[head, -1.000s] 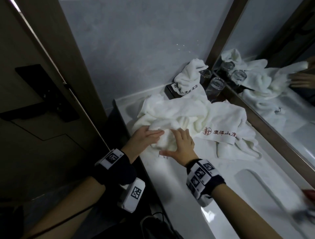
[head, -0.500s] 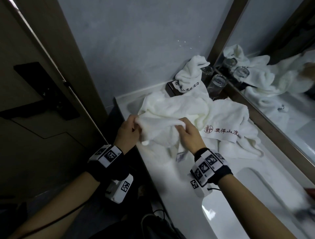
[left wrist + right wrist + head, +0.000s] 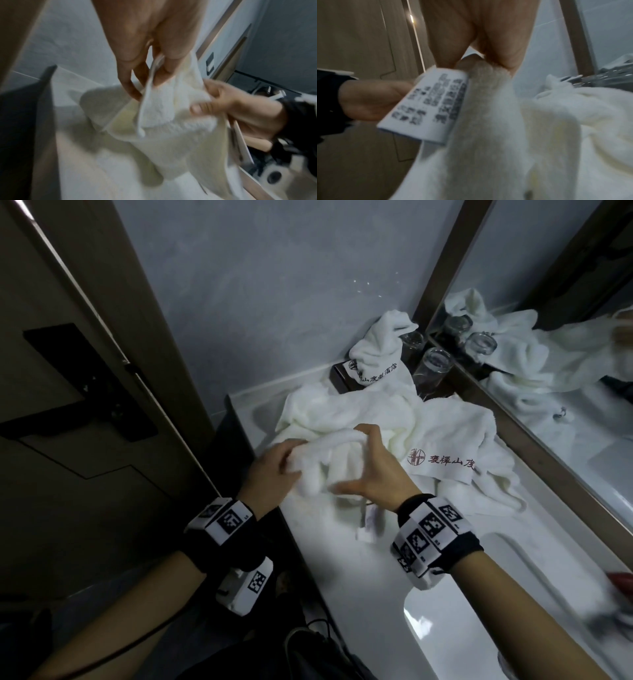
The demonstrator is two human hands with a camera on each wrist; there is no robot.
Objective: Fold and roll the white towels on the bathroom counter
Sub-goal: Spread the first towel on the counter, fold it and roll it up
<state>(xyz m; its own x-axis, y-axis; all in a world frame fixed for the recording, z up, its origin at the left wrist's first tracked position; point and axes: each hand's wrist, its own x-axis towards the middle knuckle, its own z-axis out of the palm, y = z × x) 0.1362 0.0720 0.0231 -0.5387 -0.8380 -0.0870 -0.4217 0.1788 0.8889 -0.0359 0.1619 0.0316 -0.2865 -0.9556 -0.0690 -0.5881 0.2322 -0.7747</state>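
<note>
1. Gripping the near white towel (image 3: 329,460) at its left end with the left hand (image 3: 270,474), fingers (image 3: 130,75) curling round a hemmed edge.
2. Pinching the same towel at its right end with the right hand (image 3: 373,474), thumb (image 3: 202,108) and fingers closing on the cloth.
3. Holding the towel bunched between both hands, just above the near left part of the white counter (image 3: 329,559), lower folds hanging down.
4. Dangling from the held edge, a white care label (image 3: 428,106) with blurred print, beside the right hand.
5. Lying crumpled farther back on the counter, a larger towel (image 3: 452,440) showing a dark red logo and characters.
6. Draping over a dark box (image 3: 342,378) at the far corner, a third towel (image 3: 380,350) with printed characters.
7. Standing just right of that towel, two clear glasses (image 3: 433,368), close to the mirror (image 3: 565,337) along the right side.
8. Showing at the near right, the rim of a sink basin (image 3: 507,546).
</note>
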